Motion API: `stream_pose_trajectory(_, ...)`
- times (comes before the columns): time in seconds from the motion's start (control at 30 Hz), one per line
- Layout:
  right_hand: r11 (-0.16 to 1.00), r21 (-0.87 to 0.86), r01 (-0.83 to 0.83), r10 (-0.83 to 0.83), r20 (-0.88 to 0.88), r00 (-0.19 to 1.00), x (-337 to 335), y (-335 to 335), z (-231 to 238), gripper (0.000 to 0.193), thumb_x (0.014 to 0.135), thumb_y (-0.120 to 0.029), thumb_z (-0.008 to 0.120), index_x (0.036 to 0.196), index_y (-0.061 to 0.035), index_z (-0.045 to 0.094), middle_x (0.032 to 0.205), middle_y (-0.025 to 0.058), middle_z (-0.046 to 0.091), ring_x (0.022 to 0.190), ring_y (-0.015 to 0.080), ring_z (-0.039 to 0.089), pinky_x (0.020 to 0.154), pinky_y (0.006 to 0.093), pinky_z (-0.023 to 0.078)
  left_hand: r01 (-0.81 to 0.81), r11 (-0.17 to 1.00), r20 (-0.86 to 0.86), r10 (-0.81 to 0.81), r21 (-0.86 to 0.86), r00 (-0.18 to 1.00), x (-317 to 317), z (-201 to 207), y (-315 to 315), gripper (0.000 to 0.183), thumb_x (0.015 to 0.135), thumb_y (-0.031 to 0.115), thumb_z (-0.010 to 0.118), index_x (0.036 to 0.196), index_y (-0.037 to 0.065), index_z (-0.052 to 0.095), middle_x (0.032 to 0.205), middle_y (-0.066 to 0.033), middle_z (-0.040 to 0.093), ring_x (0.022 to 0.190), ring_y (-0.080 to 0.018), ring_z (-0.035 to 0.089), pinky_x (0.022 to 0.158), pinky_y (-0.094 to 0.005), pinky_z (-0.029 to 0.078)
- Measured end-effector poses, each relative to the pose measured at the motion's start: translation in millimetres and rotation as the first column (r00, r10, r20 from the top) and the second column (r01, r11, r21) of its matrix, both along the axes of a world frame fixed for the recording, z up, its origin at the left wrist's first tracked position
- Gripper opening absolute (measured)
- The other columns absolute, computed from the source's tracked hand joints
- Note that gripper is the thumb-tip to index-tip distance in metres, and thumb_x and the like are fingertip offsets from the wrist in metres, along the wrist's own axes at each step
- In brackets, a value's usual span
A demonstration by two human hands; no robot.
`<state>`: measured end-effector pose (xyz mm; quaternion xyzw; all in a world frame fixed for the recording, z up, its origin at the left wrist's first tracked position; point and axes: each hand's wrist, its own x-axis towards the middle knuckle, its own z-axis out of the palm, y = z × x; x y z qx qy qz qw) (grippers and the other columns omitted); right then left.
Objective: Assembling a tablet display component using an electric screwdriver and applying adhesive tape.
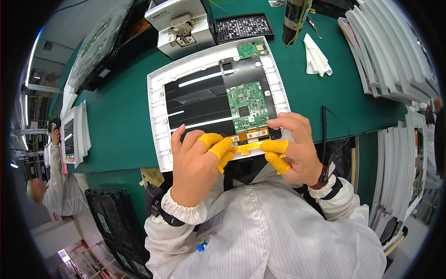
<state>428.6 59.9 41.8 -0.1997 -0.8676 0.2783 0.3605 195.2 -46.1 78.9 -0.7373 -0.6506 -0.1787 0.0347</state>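
Observation:
A white-framed display panel (pixel 155 116) lies face down on the green table before me. On its back sit a large green circuit board (pixel 246 104) and a smaller green board (pixel 251 50) at the far corner. An orange flex strip with white labels (pixel 251 135) runs along the near edge. Just below it, my left hand (pixel 197 153) and my right hand (pixel 297 151), both in yellow finger cots, pinch the two ends of a yellow flat flex cable (pixel 246 149). My right index finger touches the panel beside the large board. The fingertips partly hide the cable's ends.
Behind the panel stand a white box-shaped device (pixel 186 37) and a black tray of small parts (pixel 244 28). A white cloth (pixel 317 56) and tweezers (pixel 315 28) lie far right. White panels (pixel 390 51) are stacked at right. A co-worker's hand (pixel 55 136) shows far left.

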Motion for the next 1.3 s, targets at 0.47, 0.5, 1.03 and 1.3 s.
stream_pose_trajectory(0.47, 0.999, -0.008, 0.039, -0.039, -0.017, 0.999, -3, -3, -4, 0.018, 0.075, -0.008, 0.08, 0.09, -0.0018, 0.072, 0.129, 0.0144, 0.058, 0.123, 0.0376, 0.051, 0.103, 0.0481, 0.04, 0.201, 0.974, -0.154, -0.215, -0.101, 0.964, -3, 10, 9, 0.023, 0.075, 0.01, 0.079, 0.098, 0.013, 0.08, 0.081, -0.0025, 0.067, 0.094, -0.0203, 0.062, 0.109, -0.0499, 0.039)
stream_pose_trajectory(0.5, 0.999, 0.007, 0.041, -0.041, -0.006, 0.999, -4, -2, -4, 0.017, 0.075, -0.008, 0.081, 0.087, -0.0014, 0.07, 0.128, 0.0147, 0.059, 0.122, 0.0377, 0.052, 0.102, 0.0482, 0.041, 0.198, 0.975, -0.157, -0.213, -0.101, 0.965, -3, 9, 8, 0.025, 0.074, 0.009, 0.079, 0.099, 0.013, 0.08, 0.08, -0.0032, 0.067, 0.093, -0.021, 0.062, 0.109, -0.0502, 0.039)
stream_pose_trajectory(1.03, 0.977, 0.21, 0.031, -0.063, 0.146, 0.987, -23, -1, 14, 0.012, 0.07, -0.008, 0.079, 0.076, -0.0046, 0.069, 0.131, 0.0127, 0.057, 0.128, 0.0347, 0.048, 0.108, 0.0534, 0.036, -0.051, 0.992, 0.115, 0.037, 0.116, 0.993, 9, -27, 8, 0.016, 0.074, 0.012, 0.082, 0.089, 0.009, 0.078, 0.086, -0.0022, 0.068, 0.094, -0.0222, 0.063, 0.108, -0.0533, 0.034)
stream_pose_trajectory(1.3, 0.976, 0.214, 0.035, -0.079, 0.201, 0.976, -36, 8, 10, 0.015, 0.069, -0.007, 0.08, 0.075, -0.0035, 0.067, 0.132, 0.0137, 0.057, 0.131, 0.0368, 0.046, 0.11, 0.0539, 0.035, -0.081, 0.985, 0.17, 0.054, 0.154, 0.984, 10, -31, 10, 0.021, 0.076, 0.016, 0.084, 0.096, 0.015, 0.078, 0.089, 0.0011, 0.069, 0.094, -0.0212, 0.062, 0.105, -0.0507, 0.032)
